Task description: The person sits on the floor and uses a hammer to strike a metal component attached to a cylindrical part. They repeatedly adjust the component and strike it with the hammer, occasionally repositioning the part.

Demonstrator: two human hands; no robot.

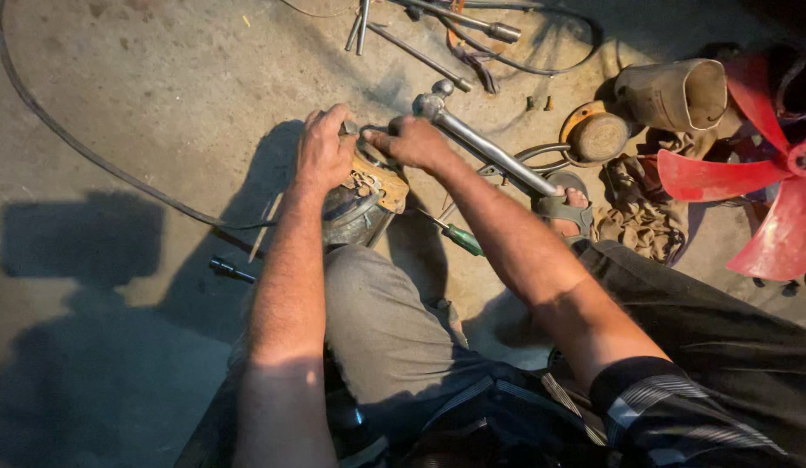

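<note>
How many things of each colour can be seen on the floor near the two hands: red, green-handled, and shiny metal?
Red: 1, the fan blade wheel.
Green-handled: 1, the screwdriver.
Shiny metal: 1, the long ratchet handle beside the right hand.
Total: 3.
The left hand rests on the motor housing, which is dull and not counted.

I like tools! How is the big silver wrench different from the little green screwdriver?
The silver wrench is long, thick and shiny all over; the green screwdriver is short and thin with a green handle. The wrench lies past the right hand; the screwdriver sits nearer the knee. Both lie on the concrete floor.
</note>
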